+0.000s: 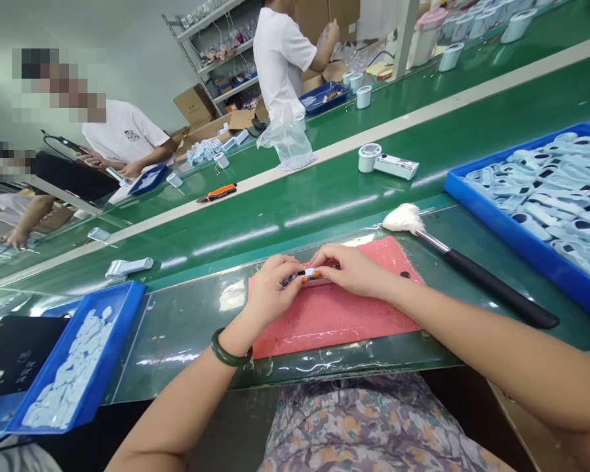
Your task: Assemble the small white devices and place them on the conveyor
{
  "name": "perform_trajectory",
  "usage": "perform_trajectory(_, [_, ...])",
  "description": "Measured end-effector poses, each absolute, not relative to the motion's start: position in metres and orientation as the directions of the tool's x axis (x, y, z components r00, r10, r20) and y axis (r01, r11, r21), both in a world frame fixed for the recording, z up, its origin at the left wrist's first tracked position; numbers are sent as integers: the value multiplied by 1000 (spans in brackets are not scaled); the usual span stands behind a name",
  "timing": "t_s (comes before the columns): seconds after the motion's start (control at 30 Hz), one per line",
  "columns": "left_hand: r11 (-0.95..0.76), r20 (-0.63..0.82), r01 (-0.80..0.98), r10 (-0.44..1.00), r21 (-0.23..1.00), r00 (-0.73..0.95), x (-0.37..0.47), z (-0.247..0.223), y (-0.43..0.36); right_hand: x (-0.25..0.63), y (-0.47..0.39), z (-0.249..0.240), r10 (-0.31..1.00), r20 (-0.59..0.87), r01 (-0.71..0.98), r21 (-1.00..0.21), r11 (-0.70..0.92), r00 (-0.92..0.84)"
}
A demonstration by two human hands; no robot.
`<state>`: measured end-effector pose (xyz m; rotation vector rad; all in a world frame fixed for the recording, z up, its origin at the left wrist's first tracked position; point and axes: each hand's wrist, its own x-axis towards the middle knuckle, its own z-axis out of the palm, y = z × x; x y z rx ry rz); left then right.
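Note:
Over a red mat (324, 321), my left hand (275, 285) and my right hand (349, 265) pinch the two ends of one small part (309, 273). It shows dark and shiny with a whitish middle; fingers cover much of it, so its kind is unclear. Both hands are closed, thumbs toward me. Right of the mat lies a black-handled tool (496, 285) with a metal shaft and a white wrapped head. Beyond the mat, a light blue device (396, 166) with a round head and a handle lies on the green belt (255, 226).
A blue tray (526, 272) of light blue handle pieces stands at right. Another blue tray (111, 351) with small pale pieces is at left. Orange-handled pliers (221, 192) and a clear bag (290, 144) rest on the pale divider. Across the belt, co-workers in white shirts handle parts.

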<state>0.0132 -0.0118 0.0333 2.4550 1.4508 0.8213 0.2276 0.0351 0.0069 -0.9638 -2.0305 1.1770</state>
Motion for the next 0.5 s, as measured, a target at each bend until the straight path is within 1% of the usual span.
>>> perform_trajectory(0.03, [-523, 377, 752, 843, 402, 384, 14, 35, -13, 229, 36, 6, 809, 128, 280, -898, 340, -573])
perform_trajectory(0.1, [-563, 405, 738, 814, 372, 416, 15, 37, -21, 233, 35, 4, 774, 148, 275, -880, 387, -615])
perform_trajectory(0.2, [-602, 438, 730, 779, 324, 449, 18, 40, -38, 241, 32, 5, 654, 168, 285, -800, 527, -738])
perform_trajectory(0.27, [-584, 420, 752, 792, 306, 444, 21, 40, -48, 244, 28, 7, 579, 155, 279, -759, 589, -800])
perform_trajectory(0.33, [-547, 382, 785, 819, 291, 429, 23, 39, -55, 246, 24, 9, 575, 141, 280, -765, 580, -806])
perform_trajectory(0.4, [-516, 344, 808, 842, 285, 416, 26, 37, -56, 244, 20, 9, 604, 138, 292, -777, 557, -785])
perform_trajectory(0.5, [-485, 326, 819, 862, 306, 389, 31, 34, -54, 239, 15, 6, 640, 154, 318, -766, 558, -753])
